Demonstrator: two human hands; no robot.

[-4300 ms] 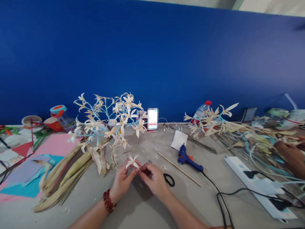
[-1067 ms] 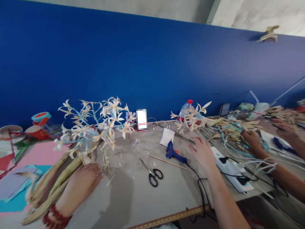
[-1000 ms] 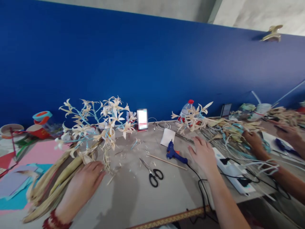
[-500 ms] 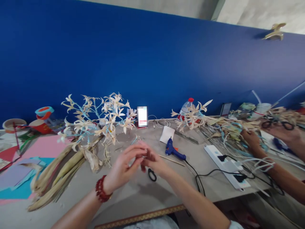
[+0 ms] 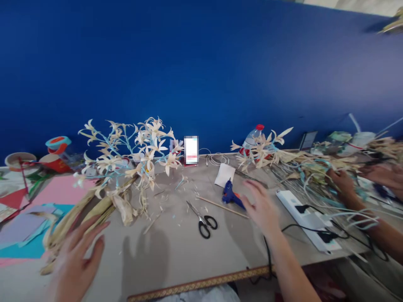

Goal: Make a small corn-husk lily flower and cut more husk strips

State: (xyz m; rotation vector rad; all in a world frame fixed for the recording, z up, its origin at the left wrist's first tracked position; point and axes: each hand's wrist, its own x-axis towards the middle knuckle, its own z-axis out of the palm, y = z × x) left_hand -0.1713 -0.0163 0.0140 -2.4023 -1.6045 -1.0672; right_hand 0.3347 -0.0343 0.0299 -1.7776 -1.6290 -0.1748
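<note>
My left hand [image 5: 77,256] is open at the lower left, its fingers spread over the front end of the dried husks [image 5: 67,222]; whether it touches them I cannot tell. My right hand [image 5: 262,207], slightly blurred, is also open and holds nothing. It hovers beside the blue glue gun [image 5: 231,195], covering part of its handle and cord. Between my hands lie black-handled scissors [image 5: 206,222] and a thin wooden stick [image 5: 222,206]. Behind them, pale handmade flowers on light-blue stems [image 5: 151,151] stand at the left, with a smaller bunch [image 5: 262,151] at the right.
A white power strip [image 5: 305,222] with black cords lies at right. Coloured paper sheets [image 5: 22,226] cover the left side. Another person's hands [image 5: 344,184] are among dried strips at far right. A red-capped bottle [image 5: 254,136] and a lit phone [image 5: 191,151] stand near the blue wall.
My hands were together over the scissors; they have parted, the left moving to the husks and the right toward the glue gun. The scissors are now uncovered. The view has tilted slightly.
</note>
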